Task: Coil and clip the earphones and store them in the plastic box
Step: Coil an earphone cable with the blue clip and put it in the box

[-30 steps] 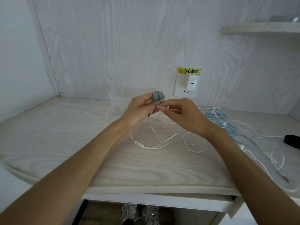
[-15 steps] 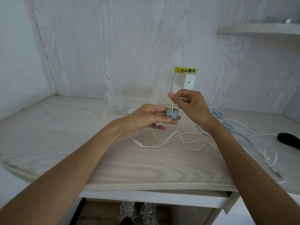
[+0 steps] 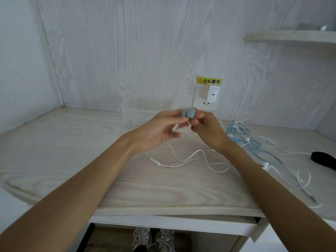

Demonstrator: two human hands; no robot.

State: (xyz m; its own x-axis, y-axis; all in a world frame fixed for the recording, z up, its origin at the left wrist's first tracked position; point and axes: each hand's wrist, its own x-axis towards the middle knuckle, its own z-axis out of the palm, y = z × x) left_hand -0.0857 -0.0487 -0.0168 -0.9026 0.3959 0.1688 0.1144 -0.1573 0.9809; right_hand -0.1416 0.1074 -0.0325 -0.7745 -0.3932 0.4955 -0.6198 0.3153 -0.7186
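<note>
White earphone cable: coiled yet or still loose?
Mostly loose. The white earphone cable sprawls in open loops across the desk; only its end is up at the blue-grey clip, between left hand and right hand.

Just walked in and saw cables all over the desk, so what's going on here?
A person is winding white earphones onto a small blue-grey clip. The left hand holds the clip up between its fingertips, and the right hand pinches the cable just beside it. Most of that cable lies loose on the desk. The clear plastic box stands at the back wall, behind the hands. More earphones, blue and white, lie uncoiled to the right.
</note>
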